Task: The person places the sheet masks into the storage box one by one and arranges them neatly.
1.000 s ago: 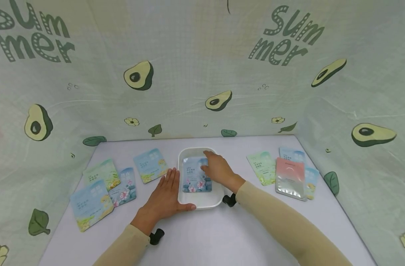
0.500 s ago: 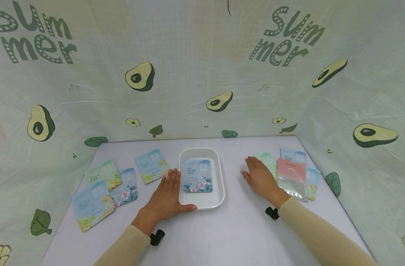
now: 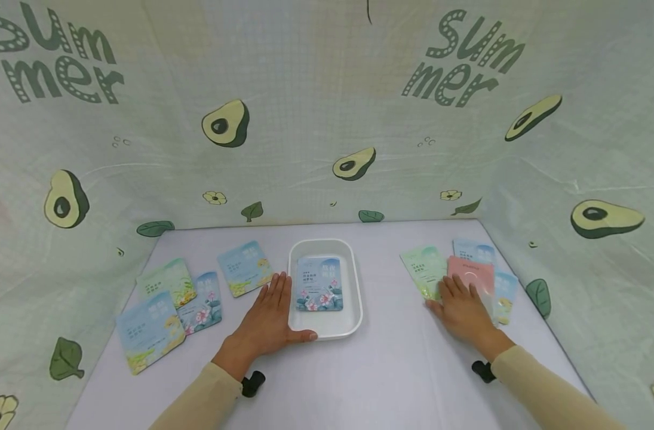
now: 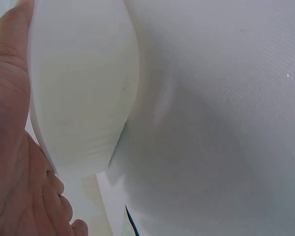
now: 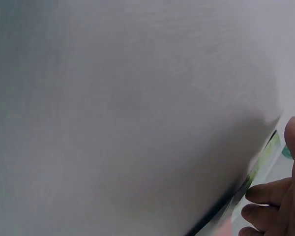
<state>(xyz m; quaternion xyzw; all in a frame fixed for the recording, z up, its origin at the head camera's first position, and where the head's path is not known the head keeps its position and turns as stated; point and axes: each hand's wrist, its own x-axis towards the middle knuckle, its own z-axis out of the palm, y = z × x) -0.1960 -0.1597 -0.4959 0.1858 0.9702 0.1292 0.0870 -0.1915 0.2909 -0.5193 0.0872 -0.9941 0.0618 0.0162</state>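
White table (image 3: 380, 373), spread right grip (image 3: 463, 309) now over the pink packet (image 3: 479, 276), spread left grip (image 3: 264, 321) still against the tray (image 3: 329, 326).

Rounded white tray (image 3: 327, 324), blue floral packet (image 3: 319, 284) flat inside; well to its right, a pink packet (image 3: 479, 276).

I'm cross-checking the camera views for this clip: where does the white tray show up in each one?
Head: the white tray sits below the picture's centre, the left hand against its left edge.
Left wrist: its pale side fills much of the upper left, beside that hand.
Right wrist: not in it.
Shared landmark: the white table, in all three.
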